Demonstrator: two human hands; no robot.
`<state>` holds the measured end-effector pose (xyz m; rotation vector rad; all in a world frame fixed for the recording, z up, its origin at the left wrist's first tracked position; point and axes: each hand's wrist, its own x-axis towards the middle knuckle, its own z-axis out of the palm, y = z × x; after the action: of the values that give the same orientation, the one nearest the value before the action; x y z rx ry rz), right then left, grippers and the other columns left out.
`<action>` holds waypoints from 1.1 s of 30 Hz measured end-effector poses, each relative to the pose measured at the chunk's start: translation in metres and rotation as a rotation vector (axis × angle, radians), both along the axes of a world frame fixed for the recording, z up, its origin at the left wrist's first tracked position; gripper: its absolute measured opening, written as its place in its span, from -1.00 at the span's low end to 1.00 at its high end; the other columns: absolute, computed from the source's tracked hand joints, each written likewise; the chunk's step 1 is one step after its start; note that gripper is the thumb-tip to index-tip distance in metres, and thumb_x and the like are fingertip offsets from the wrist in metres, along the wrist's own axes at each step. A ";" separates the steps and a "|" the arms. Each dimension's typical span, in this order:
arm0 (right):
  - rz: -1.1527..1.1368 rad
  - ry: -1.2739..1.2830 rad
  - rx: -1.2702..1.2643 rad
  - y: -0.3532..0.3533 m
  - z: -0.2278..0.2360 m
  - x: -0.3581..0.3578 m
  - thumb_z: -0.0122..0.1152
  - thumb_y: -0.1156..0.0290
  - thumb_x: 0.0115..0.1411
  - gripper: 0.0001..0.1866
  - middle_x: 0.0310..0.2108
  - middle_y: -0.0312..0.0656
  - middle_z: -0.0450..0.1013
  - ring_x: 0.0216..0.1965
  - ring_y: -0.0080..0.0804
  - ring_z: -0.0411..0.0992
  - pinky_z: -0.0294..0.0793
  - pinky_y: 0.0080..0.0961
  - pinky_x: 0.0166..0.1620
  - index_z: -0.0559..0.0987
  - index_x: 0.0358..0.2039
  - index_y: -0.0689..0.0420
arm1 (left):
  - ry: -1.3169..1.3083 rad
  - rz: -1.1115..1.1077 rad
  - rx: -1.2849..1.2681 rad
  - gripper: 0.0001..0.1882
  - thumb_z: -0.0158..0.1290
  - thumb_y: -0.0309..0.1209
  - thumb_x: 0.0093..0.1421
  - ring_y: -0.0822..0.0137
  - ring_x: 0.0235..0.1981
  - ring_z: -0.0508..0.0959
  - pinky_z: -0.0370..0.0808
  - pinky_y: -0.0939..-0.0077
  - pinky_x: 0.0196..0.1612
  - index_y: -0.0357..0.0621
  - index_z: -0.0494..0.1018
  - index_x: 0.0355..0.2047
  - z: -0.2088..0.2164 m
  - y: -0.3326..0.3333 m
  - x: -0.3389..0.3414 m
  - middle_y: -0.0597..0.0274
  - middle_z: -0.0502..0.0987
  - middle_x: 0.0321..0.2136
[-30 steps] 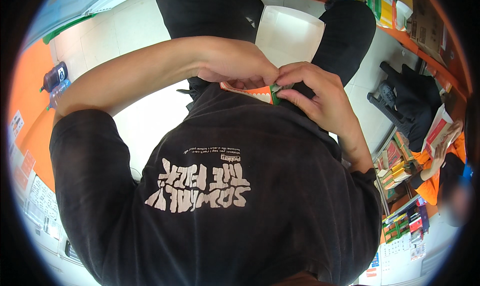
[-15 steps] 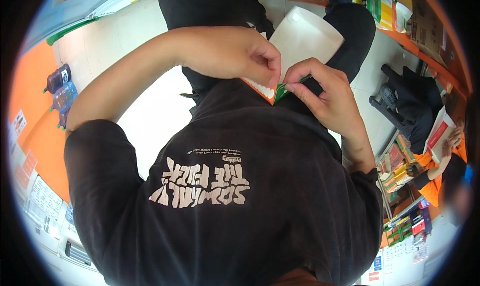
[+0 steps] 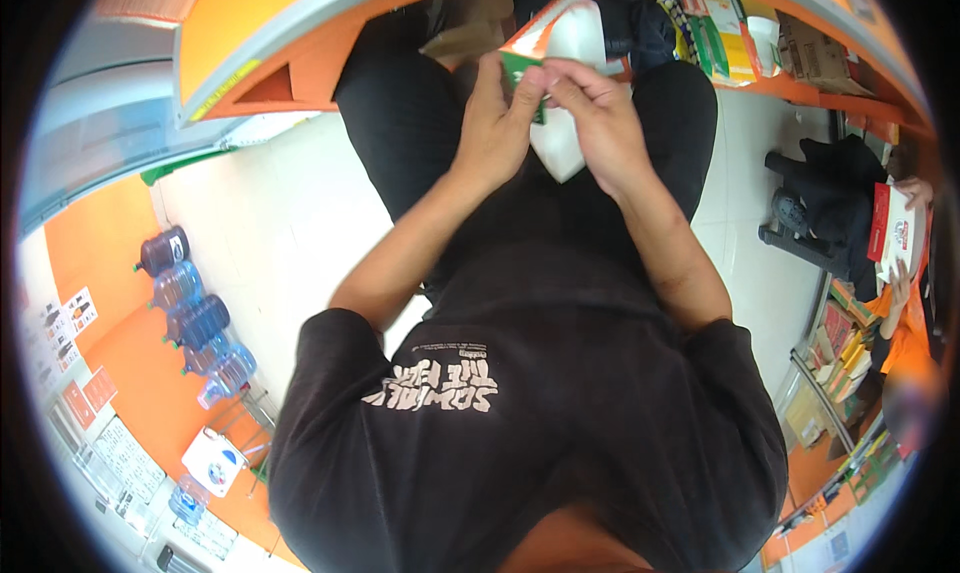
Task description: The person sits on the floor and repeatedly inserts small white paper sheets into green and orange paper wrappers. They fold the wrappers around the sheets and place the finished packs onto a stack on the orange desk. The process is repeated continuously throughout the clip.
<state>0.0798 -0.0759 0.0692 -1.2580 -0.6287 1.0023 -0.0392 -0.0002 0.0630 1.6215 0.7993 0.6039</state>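
A folded paper carton, white on one side with green and orange printing on the other, is held up over my lap between my knees. My left hand pinches its green printed panel, thumb on top and fingers behind. From the other side my right hand grips the same panel, its thumb and fingertips close to my left thumb. Part of the white board hangs below my fingers, between my wrists. The fingers behind the carton are hidden.
An orange counter edge curves across the front. Several large water jugs stand along the left wall near a white stool. Packets and cardboard boxes lie at the front right. At right, another person's hands hold a red-and-white box.
Both hands have moved farther from my body with the carton, now turned and raised. My left forearm has swung from across my lap to pointing forward. The view has shifted too.
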 end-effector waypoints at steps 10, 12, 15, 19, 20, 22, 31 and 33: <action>-0.115 -0.368 -0.133 0.012 -0.006 0.064 0.05 0.11 0.34 -0.64 -0.47 -0.18 0.44 -0.38 -0.51 0.36 0.37 -0.49 -0.22 0.55 -0.27 0.20 | -0.170 0.090 -0.057 -0.69 -0.01 -0.28 0.36 0.58 -0.25 0.45 0.43 0.62 -0.15 -0.25 0.44 -0.02 -0.007 0.016 0.018 0.35 0.54 -0.25; -0.203 -0.457 -0.135 0.012 -0.005 0.058 0.12 0.15 0.31 -0.63 -0.60 -0.27 0.39 -0.50 -0.61 0.27 0.32 -0.53 -0.39 0.49 -0.47 0.21 | -0.229 0.028 -0.059 -0.70 -0.02 -0.35 0.35 0.56 -0.23 0.47 0.43 0.61 -0.12 -0.27 0.44 0.00 -0.003 0.017 0.019 0.33 0.55 -0.23; -0.401 -0.495 -0.024 0.008 -0.014 0.048 0.15 0.22 0.30 -0.62 -0.64 -0.31 0.34 -0.53 -0.65 0.21 0.27 -0.56 -0.46 0.41 -0.55 0.21 | -0.437 -0.041 -0.378 -0.58 -0.11 -0.22 0.37 0.50 -0.18 0.52 0.44 0.59 -0.06 -0.32 0.45 0.02 0.019 0.014 0.029 0.21 0.56 -0.17; -0.409 -0.398 0.042 0.003 -0.001 0.048 0.12 0.24 0.33 -0.62 -0.63 -0.32 0.34 -0.52 -0.65 0.22 0.27 -0.55 -0.46 0.41 -0.55 0.23 | -0.114 -0.008 -0.097 -0.59 -0.04 -0.15 0.35 0.46 -0.42 0.56 0.48 0.55 -0.29 -0.29 0.56 -0.18 0.034 0.016 0.034 0.20 0.61 -0.42; -0.402 -0.352 0.042 0.004 0.003 0.049 0.12 0.25 0.33 -0.62 -0.63 -0.33 0.34 -0.52 -0.66 0.21 0.26 -0.56 -0.47 0.41 -0.56 0.23 | -0.077 -0.002 0.068 -0.61 -0.03 -0.16 0.34 0.46 -0.48 0.55 0.48 0.52 -0.35 -0.28 0.58 -0.26 0.038 0.015 0.032 0.20 0.59 -0.49; -0.422 -0.434 0.003 0.001 0.017 0.047 0.16 0.30 0.31 -0.59 -0.66 -0.36 0.32 -0.56 -0.71 0.18 0.23 -0.59 -0.52 0.37 -0.64 0.21 | -0.081 -0.014 0.333 -0.62 0.00 -0.20 0.33 0.44 -0.60 0.50 0.44 0.48 -0.46 -0.28 0.56 -0.42 0.040 0.010 0.029 0.19 0.53 -0.63; -0.410 -0.637 0.086 -0.013 0.052 0.045 0.10 0.30 0.34 -0.53 -0.73 -0.44 0.19 -0.60 -0.74 0.09 0.11 -0.60 -0.57 0.28 -0.70 0.17 | -0.250 -0.064 0.342 -0.44 -0.15 -0.13 0.42 0.36 -0.71 0.41 0.37 0.44 -0.57 -0.34 0.48 -0.58 0.074 -0.003 0.036 0.10 0.42 -0.73; -0.300 -0.441 0.126 -0.019 0.053 0.043 0.03 0.20 0.37 -0.53 -0.66 -0.43 0.24 -0.55 -0.73 0.14 0.17 -0.59 -0.50 0.32 -0.66 0.17 | -0.258 -0.110 0.358 -0.47 -0.14 -0.19 0.41 0.30 -0.76 0.39 0.33 0.40 -0.61 -0.34 0.43 -0.62 0.080 0.002 0.029 0.09 0.38 -0.76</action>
<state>0.1224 -0.0954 0.1225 -1.4217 -0.7983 0.4306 -0.0105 0.0017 0.1430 1.8488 0.4245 0.8941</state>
